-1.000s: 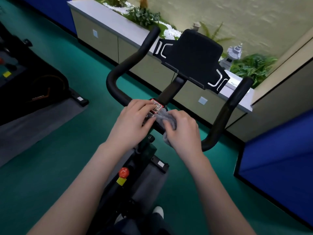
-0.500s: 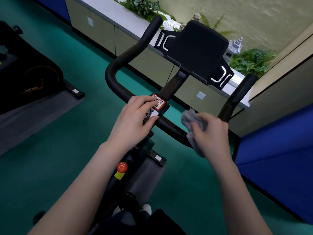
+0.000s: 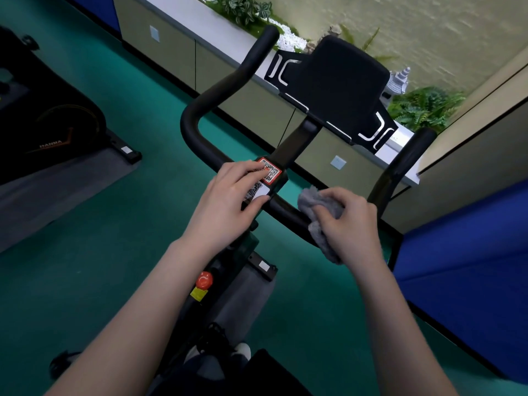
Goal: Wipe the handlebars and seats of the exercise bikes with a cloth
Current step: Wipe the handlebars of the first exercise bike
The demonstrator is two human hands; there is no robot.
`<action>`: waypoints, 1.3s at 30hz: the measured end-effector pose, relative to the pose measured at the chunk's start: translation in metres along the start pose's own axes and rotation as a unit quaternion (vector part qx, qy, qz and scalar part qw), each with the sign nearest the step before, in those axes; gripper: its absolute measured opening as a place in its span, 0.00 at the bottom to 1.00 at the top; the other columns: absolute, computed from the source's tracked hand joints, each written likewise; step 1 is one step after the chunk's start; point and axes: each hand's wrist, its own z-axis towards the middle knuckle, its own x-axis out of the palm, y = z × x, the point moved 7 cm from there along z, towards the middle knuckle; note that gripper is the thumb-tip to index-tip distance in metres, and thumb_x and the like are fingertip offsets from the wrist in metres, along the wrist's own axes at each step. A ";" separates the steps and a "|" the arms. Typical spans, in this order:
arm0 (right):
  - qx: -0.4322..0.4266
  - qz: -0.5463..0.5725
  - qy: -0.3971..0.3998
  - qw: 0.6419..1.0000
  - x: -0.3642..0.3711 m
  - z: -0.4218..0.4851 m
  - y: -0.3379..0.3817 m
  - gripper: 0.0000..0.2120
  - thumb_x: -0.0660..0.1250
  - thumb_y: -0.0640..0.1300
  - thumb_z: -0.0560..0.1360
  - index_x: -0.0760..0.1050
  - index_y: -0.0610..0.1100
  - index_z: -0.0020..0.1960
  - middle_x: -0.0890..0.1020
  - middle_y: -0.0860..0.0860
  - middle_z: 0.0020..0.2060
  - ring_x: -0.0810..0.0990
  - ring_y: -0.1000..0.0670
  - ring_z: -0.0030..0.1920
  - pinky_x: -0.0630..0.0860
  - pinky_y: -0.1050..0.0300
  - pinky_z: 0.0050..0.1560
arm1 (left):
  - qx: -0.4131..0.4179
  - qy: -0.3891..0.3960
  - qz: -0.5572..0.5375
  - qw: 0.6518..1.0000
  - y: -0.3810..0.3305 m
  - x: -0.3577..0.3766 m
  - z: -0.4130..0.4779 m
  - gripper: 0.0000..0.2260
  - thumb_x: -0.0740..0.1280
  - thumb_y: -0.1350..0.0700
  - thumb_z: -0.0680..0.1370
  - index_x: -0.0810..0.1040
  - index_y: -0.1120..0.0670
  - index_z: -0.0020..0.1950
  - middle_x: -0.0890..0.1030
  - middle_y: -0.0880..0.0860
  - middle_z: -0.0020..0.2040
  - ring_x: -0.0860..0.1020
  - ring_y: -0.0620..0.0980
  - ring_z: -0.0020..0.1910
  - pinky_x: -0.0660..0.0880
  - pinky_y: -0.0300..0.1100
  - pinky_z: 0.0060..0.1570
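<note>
Above the green gym floor [image 3: 85, 252], the right hand [image 3: 351, 221] closed its grip on the soft, light cloth [image 3: 317, 204] against the rigid handlebar [image 3: 288, 212], while the left hand [image 3: 228, 201] rested open beside it.

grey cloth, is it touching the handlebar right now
Touching. The head view shows the right hand pressing the grey cloth around the handlebar, no gap visible.
</note>
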 end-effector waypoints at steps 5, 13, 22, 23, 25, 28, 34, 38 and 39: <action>-0.059 0.076 -0.175 0.980 0.022 -0.037 0.037 0.07 0.69 0.34 0.70 0.76 0.39 0.47 0.79 0.46 0.44 0.74 0.54 0.42 0.67 0.66 0.45 | 0.002 0.001 -0.016 1.000 0.003 -0.001 0.003 0.18 0.70 0.55 0.75 0.77 0.57 0.64 0.76 0.51 0.62 0.71 0.54 0.61 0.69 0.53 0.61; -0.109 0.047 -0.246 0.962 0.042 -0.058 0.039 0.08 0.68 0.28 0.68 0.75 0.33 0.47 0.78 0.41 0.44 0.73 0.51 0.46 0.68 0.66 0.45 | -0.004 0.004 -0.022 1.000 0.005 0.000 0.003 0.18 0.70 0.55 0.75 0.77 0.56 0.64 0.76 0.50 0.63 0.70 0.52 0.60 0.69 0.52 0.62; -0.057 0.112 -0.307 0.943 0.019 -0.072 0.017 0.09 0.67 0.29 0.67 0.74 0.35 0.47 0.75 0.49 0.42 0.72 0.56 0.43 0.66 0.72 0.47 | -0.011 0.000 -0.024 1.000 0.004 0.000 0.002 0.18 0.70 0.55 0.75 0.77 0.56 0.64 0.76 0.50 0.63 0.69 0.52 0.61 0.66 0.51 0.65; -0.068 0.122 -0.288 0.947 0.029 -0.068 0.025 0.09 0.67 0.28 0.67 0.74 0.35 0.46 0.76 0.48 0.42 0.72 0.56 0.44 0.64 0.76 0.49 | -0.010 0.002 -0.024 1.000 0.004 -0.001 0.002 0.18 0.70 0.56 0.75 0.77 0.57 0.64 0.76 0.50 0.63 0.70 0.53 0.61 0.66 0.48 0.65; -0.074 0.129 -0.267 0.952 0.047 -0.063 0.038 0.10 0.67 0.26 0.66 0.74 0.33 0.45 0.77 0.43 0.42 0.72 0.53 0.44 0.61 0.80 0.50 | -0.005 0.013 -0.034 0.999 0.004 -0.003 0.002 0.17 0.70 0.59 0.75 0.77 0.58 0.63 0.76 0.51 0.63 0.70 0.52 0.61 0.63 0.39 0.66; -0.067 0.123 -0.275 0.951 0.060 -0.059 0.043 0.10 0.68 0.25 0.66 0.73 0.33 0.45 0.77 0.41 0.41 0.72 0.52 0.44 0.60 0.81 0.50 | 0.000 0.038 -0.050 0.998 0.005 -0.008 0.003 0.17 0.69 0.62 0.75 0.77 0.58 0.64 0.75 0.50 0.64 0.69 0.50 0.61 0.59 0.30 0.64; -0.067 0.100 -0.296 0.947 0.051 -0.069 0.026 0.09 0.67 0.26 0.67 0.74 0.33 0.46 0.78 0.42 0.42 0.73 0.52 0.45 0.61 0.79 0.51 | -0.008 0.046 -0.044 0.998 0.004 -0.007 0.002 0.17 0.69 0.60 0.76 0.76 0.57 0.65 0.74 0.48 0.65 0.67 0.47 0.62 0.55 0.25 0.63; -0.034 0.085 -0.313 0.945 0.032 -0.088 -0.002 0.10 0.67 0.27 0.67 0.73 0.34 0.47 0.77 0.43 0.43 0.73 0.53 0.45 0.62 0.79 0.50 | -0.009 0.040 -0.043 0.998 0.005 -0.005 0.000 0.16 0.68 0.61 0.76 0.76 0.57 0.65 0.74 0.48 0.65 0.66 0.45 0.61 0.53 0.23 0.62; -0.026 0.084 -0.321 0.943 0.027 -0.093 -0.007 0.10 0.67 0.28 0.67 0.73 0.35 0.47 0.77 0.45 0.43 0.72 0.56 0.45 0.62 0.80 0.49 | -0.011 0.041 -0.042 0.998 0.005 -0.005 0.000 0.17 0.68 0.60 0.76 0.76 0.57 0.65 0.74 0.48 0.66 0.65 0.45 0.62 0.53 0.22 0.62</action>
